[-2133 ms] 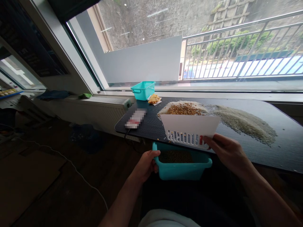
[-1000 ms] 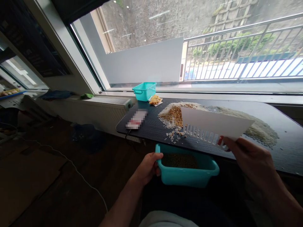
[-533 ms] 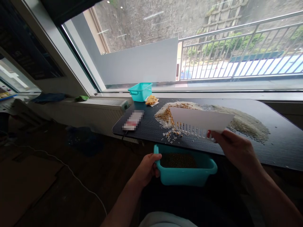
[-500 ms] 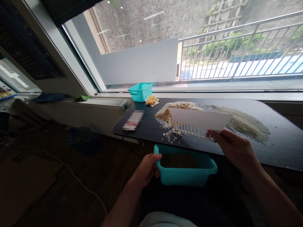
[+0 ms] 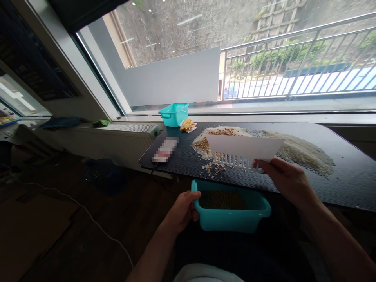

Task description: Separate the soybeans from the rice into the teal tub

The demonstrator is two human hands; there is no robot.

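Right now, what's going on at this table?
A person's left hand grips a teal bin by one end at the table's near edge, with brownish grains inside. The right hand holds a slotted white card in front of a white and golden pile. A pale heap lies farther right.

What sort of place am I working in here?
Likely an indoor workroom, though I can't tell what building: a large window, a radiator against the wall, and a table with piled grains.
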